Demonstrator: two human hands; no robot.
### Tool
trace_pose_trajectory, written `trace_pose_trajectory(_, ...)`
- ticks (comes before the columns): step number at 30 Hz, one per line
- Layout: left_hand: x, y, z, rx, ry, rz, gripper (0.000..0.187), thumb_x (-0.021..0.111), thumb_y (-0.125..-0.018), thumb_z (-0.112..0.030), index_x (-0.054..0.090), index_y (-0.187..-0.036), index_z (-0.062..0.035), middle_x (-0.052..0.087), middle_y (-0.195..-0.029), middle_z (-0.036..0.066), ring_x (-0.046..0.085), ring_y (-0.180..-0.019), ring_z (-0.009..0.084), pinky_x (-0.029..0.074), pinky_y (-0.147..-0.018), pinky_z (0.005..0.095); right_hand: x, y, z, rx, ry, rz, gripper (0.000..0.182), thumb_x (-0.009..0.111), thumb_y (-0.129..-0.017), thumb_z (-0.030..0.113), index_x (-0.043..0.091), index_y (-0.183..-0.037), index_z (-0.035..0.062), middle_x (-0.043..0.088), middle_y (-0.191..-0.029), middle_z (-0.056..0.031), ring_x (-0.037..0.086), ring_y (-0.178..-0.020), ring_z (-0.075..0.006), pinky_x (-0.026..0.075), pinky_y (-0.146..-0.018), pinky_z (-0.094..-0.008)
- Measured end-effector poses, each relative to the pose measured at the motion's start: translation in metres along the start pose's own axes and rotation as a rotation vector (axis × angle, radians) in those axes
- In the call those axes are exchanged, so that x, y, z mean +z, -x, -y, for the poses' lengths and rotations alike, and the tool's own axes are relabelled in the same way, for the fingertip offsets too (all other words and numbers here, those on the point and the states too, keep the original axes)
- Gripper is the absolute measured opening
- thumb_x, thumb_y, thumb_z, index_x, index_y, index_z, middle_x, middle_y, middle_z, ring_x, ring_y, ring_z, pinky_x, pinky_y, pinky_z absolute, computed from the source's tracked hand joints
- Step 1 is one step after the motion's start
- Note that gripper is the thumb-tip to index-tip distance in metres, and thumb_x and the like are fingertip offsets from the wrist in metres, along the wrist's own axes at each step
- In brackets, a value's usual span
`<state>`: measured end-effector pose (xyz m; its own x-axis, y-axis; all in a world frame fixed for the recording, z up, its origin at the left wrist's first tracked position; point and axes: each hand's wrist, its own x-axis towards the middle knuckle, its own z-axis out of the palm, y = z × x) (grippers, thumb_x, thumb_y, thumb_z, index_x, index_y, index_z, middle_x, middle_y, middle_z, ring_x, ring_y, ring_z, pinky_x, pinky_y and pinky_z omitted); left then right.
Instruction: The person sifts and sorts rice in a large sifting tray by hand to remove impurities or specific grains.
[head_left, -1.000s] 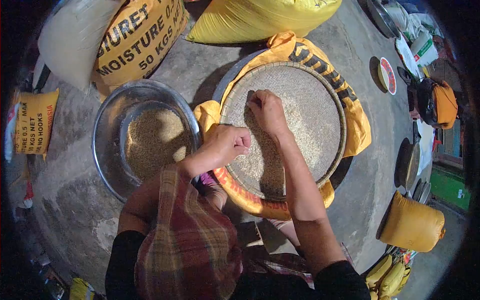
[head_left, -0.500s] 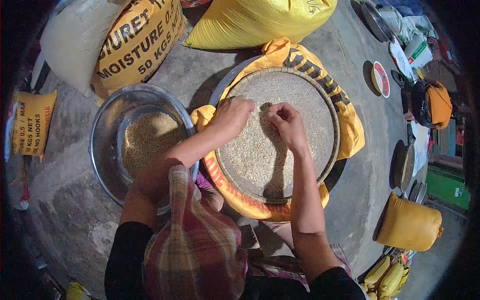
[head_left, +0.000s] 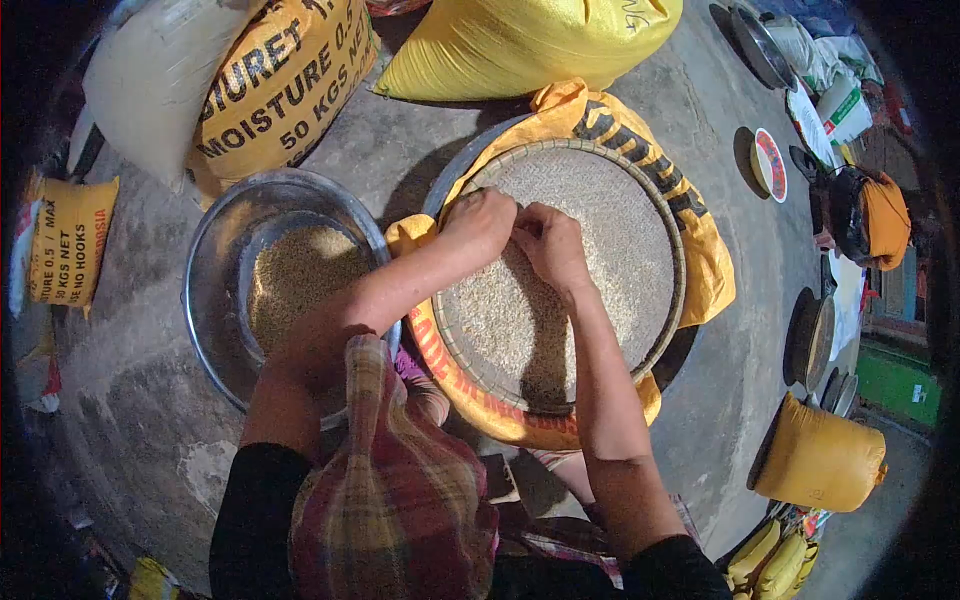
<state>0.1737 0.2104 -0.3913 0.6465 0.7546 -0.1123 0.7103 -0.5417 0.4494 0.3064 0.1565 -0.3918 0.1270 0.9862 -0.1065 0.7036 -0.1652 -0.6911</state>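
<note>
A round woven tray [head_left: 625, 200] with a bamboo rim carries a spread of pale grain [head_left: 500, 330]. My left hand [head_left: 480, 222] is closed over the tray's left side, close to the rim, its fingertips hidden from me. Beside it, my right hand [head_left: 552, 243] is pinched, its fingertips almost meeting the left hand. Whatever is between the fingers is too small or hidden to tell. Beneath the tray an orange printed sack [head_left: 708, 265] is draped over a dark basin. Left of it stands a metal basin [head_left: 212, 300] with brownish grain [head_left: 290, 275] inside, partly covered by my left forearm.
A yellow sack [head_left: 520, 50] and a printed sack [head_left: 280, 90] stand at the back. A smaller printed bag [head_left: 75, 245] is at the far left. To the right are a bowl [head_left: 768, 165], a tan sack [head_left: 820, 452] and bananas [head_left: 780, 565] on the concrete floor.
My right hand has moved left across the tray, from a gap to right beside my left hand. The left hand has shifted slightly right, staying closed.
</note>
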Motion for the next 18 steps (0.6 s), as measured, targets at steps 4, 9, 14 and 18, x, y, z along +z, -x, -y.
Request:
trace_pose_trajectory(4, -0.015, 0.008, 0.000, -0.120, 0.239, 0.070, 0.017, 0.046, -0.080, 0.001, 0.058, -0.093, 0.0050, 0.060, -0.085, 0.026, 0.061, -0.088, 0.0385, 0.050, -0.075, 0.0420, 0.011, 0.000, -0.004, -0.022, -0.102, 0.008, 0.014, 0.063, -0.072, 0.004, 0.064, -0.085, 0.0014, 0.064, -0.082, -0.0193, 0.062, -0.078, -0.0341, 0.049, -0.073, -0.0366)
trace_pose_trajectory(9, -0.016, 0.032, 0.025, -0.211, 0.884, 0.182, 0.014, 0.055, -0.079, 0.001, 0.056, -0.092, 0.0029, 0.061, -0.081, 0.016, 0.062, -0.073, 0.0219, 0.051, -0.067, 0.0318, 0.002, 0.007, -0.006, -0.122, -0.031, -0.036, 0.011, 0.062, -0.076, 0.006, 0.063, -0.085, 0.0005, 0.064, -0.080, -0.0174, 0.063, -0.076, -0.0292, 0.049, -0.071, -0.0367)
trace_pose_trajectory(14, -0.025, 0.044, 0.029, -0.283, 1.608, 0.360, 0.015, 0.056, -0.084, -0.006, 0.058, -0.095, 0.0031, 0.061, -0.085, 0.009, 0.061, -0.076, 0.0167, 0.051, -0.071, 0.0292, -0.022, 0.027, -0.016, 0.289, -0.822, 0.105, 0.009, 0.051, -0.088, 0.006, 0.054, -0.092, -0.0012, 0.062, -0.086, -0.0098, 0.061, -0.076, -0.0172, 0.050, -0.070, -0.0279)
trace_pose_trajectory(18, -0.018, 0.034, 0.024, -0.341, 1.604, 0.331, 0.015, 0.058, -0.082, -0.011, 0.063, -0.091, 0.0014, 0.063, -0.080, 0.011, 0.062, -0.075, 0.0180, 0.051, -0.071, 0.0303, -0.025, 0.048, -0.011, 0.417, -1.270, 0.082, 0.010, 0.050, -0.087, 0.000, 0.050, -0.097, -0.0016, 0.061, -0.089, -0.0127, 0.061, -0.073, -0.0177, 0.053, -0.070, -0.0286)
